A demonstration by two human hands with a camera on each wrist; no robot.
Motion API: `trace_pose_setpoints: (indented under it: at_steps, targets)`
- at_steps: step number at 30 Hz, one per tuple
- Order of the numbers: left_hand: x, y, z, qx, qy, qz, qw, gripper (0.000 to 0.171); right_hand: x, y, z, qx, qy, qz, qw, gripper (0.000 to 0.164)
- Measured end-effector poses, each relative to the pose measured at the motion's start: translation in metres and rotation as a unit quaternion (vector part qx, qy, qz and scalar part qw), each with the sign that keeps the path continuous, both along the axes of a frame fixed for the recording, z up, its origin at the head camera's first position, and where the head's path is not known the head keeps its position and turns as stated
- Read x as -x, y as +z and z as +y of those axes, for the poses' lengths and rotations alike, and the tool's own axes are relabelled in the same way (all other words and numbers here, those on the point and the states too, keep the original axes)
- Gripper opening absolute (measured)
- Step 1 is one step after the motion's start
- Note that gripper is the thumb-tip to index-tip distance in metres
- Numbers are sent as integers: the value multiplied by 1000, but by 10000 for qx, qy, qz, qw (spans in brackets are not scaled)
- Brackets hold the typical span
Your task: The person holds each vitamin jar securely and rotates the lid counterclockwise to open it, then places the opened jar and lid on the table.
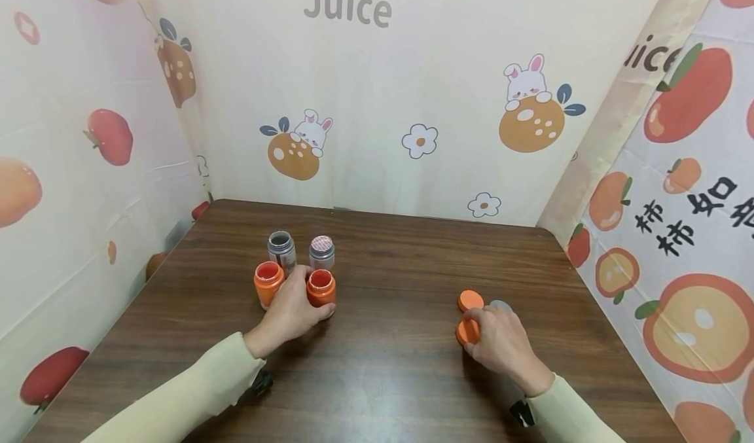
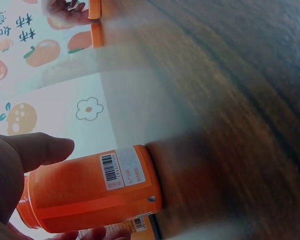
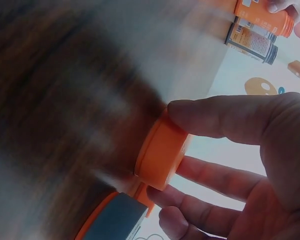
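Note:
At the left of the table, my left hand (image 1: pixel 292 307) has its thumb and fingers around an uncapped orange bottle (image 1: pixel 321 292). That bottle stands upright on the table; the left wrist view shows its barcode label (image 2: pixel 121 170). My right hand (image 1: pixel 502 339) pinches the edge of a round orange cap (image 1: pixel 468 332), low over the table at the right. The right wrist view shows the thumb on one side of this cap (image 3: pixel 162 150) and fingertips on the other. Behind it lie a second orange cap (image 1: pixel 470 300) and a grey cap (image 1: pixel 501 305), partly hidden by the hand.
Beside the left hand stands another uncapped orange bottle (image 1: pixel 268 284). Behind are an open grey bottle (image 1: pixel 282 252) and a grey bottle with a patterned top (image 1: pixel 322 253). The brown table (image 1: pixel 389 364) meets printed curtains (image 1: pixel 377 103) at its back and sides.

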State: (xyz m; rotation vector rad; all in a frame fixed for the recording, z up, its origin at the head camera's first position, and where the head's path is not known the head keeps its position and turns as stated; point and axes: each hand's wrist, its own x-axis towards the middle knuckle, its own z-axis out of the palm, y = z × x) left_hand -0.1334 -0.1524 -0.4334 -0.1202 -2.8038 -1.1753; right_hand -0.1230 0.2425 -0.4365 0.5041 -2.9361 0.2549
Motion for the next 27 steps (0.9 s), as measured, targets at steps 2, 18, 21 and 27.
trace_pose_setpoints:
  at_steps: [2, 18, 21, 27]
  targets:
    - [-1, 1, 0, 33, 4, 30, 10000, 79, 0, 0, 0, -6, -10, -41, 10000, 32]
    - [-5, 12, 1, 553, 58, 520, 9971, 80, -5, 15, 0, 507, -152, 451, 9976, 45]
    - [-5, 18, -1, 639, -40, 734, 9952, 79, -4, 18, 1, 655, -241, 507, 9963, 51]
    - [-3, 32, -10, 923, -231, 1293, 9870, 71, 0, 24, 6, 797, -273, 529, 9950, 58]
